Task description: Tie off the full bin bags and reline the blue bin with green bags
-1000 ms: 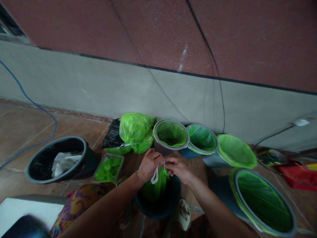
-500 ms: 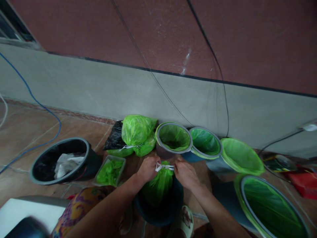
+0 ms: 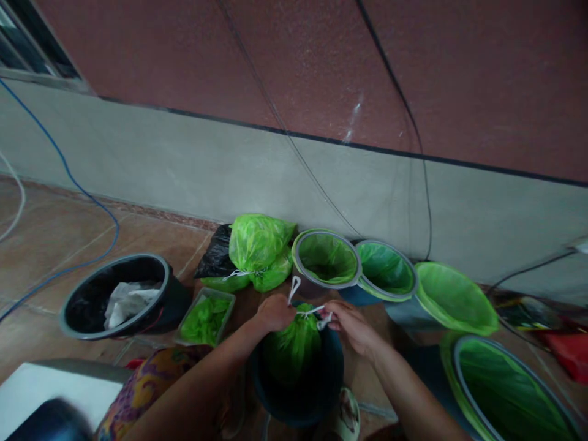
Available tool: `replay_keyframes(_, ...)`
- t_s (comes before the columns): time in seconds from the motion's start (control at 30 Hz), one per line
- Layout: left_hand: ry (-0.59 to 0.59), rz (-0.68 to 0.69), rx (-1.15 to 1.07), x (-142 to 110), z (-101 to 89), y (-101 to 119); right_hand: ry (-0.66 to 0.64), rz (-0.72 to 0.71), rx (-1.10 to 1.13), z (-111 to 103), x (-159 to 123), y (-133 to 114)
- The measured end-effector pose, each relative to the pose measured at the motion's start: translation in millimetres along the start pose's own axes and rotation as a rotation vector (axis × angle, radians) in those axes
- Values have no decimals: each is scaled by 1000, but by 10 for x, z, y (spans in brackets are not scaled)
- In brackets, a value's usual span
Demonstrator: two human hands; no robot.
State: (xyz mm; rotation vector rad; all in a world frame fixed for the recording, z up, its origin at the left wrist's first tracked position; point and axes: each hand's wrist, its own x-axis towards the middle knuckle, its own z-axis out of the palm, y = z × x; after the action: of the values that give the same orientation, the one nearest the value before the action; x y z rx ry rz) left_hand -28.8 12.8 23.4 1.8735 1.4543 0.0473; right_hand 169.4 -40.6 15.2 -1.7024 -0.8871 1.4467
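Note:
A green plastic bag (image 3: pixel 294 349) sits gathered inside a dark bin (image 3: pixel 301 413) between my feet. White drawstring (image 3: pixel 310 310) runs round the bag's bunched neck. My left hand (image 3: pixel 277 312) is closed on one side of the drawstring, and a white loop stands up above its fingers. On the other side, my right hand (image 3: pixel 346 321) pinches the drawstring, with a white loop hanging by the fingertips. Left of the bin lies a clear plastic tub (image 3: pixel 206 317) with green bags in it.
Bins lined with green bags, one brown (image 3: pixel 326 258), one blue (image 3: pixel 386 269), stand by the wall. A larger lined bin (image 3: pixel 509 383) is at right. Tied green bags (image 3: pixel 261 245) and a black bag (image 3: pixel 215 254) lie left. A black-lined bin (image 3: pixel 168 294) holds white waste.
The drawstring's loops now show clear of both hands, one upright at my left hand and one hanging at my right. My right hand has shifted slightly right and down. The view has shifted slightly.

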Motion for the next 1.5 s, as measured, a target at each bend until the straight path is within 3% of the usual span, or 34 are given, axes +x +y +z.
replay_keyframes(0.1,34,-30,-132,14,-15,-22,-27,78,9,-36,7,53)
replay_keyframes(0.27,-19,-133,-555,47,66,-43,-127,120,-490,-138,115,256)
replay_keyframes(0.47,35,-262,-764,67,98,-28,-152,125,-743,-138,199,348)
replay_keyframes(0.53,9,-230,-861,40,44,-5,-144,99,-747,-115,160,306)
replay_keyframes(0.67,-189,-103,-1059,-18,-15,31,-216,51,-517,-79,5,109)
replay_keyframes(0.83,-259,91,-919,1,79,15,-375,-122,-217,-61,-135,-226)
replay_keyframes(1.0,-287,349,-592,33,119,5,-419,-236,-139,9,-120,-304)
replay_keyframes(1.07,-280,396,-499,25,112,15,-399,-239,-61,28,-103,-318)
replay_keyframes(1.2,-222,362,-411,1,113,36,-217,-146,179,20,-92,-360)
replay_keyframes(1.27,-211,362,-415,-5,127,45,-195,-104,151,31,-96,-327)
replay_keyframes(1.43,-211,393,-530,4,185,57,-417,-151,-175,157,-64,-60)
replay_keyframes(1.5,-171,323,-557,20,219,51,-370,-192,-250,182,-22,16)
